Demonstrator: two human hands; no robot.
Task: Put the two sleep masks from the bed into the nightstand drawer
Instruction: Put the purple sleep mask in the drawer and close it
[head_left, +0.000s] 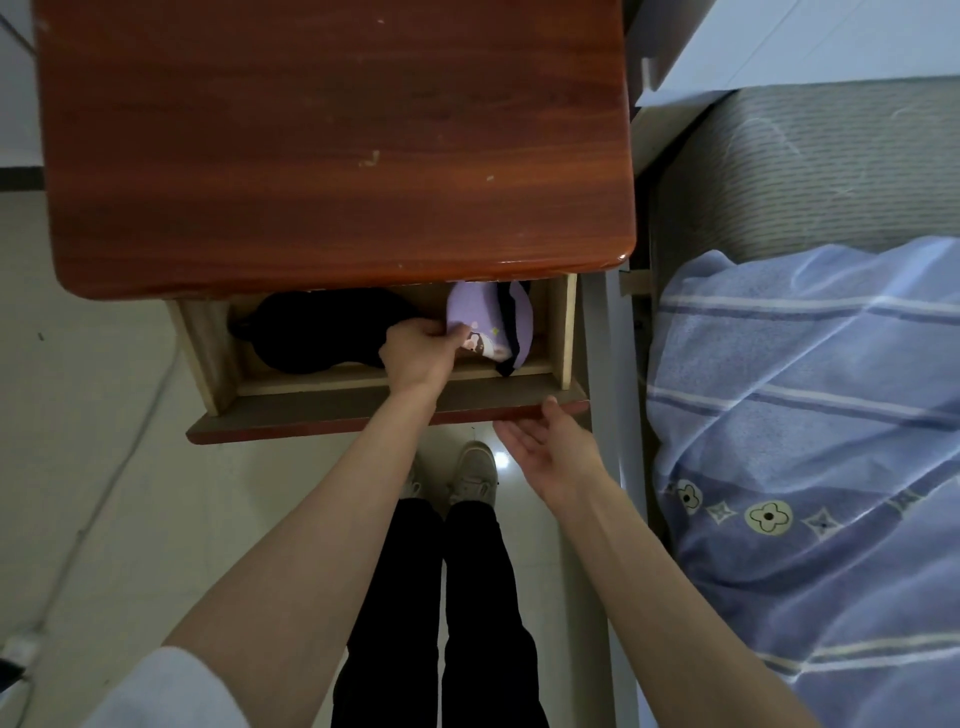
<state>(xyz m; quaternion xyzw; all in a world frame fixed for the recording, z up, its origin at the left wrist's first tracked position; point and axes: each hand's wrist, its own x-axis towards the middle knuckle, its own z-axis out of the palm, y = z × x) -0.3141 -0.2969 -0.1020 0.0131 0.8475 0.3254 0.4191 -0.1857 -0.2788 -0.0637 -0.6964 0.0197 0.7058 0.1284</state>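
The nightstand drawer stands pulled open under the red-brown nightstand top. A black sleep mask lies inside on the left. A purple sleep mask with a cartoon print and dark strap sits in the drawer's right part. My left hand reaches into the drawer and pinches the purple mask's left edge. My right hand hovers open, palm up, just below the drawer front's right end, holding nothing.
The bed with a grey mattress and a blue striped quilt lies to the right. A white bed frame post stands between drawer and bed. My legs and shoes are on the pale tiled floor below.
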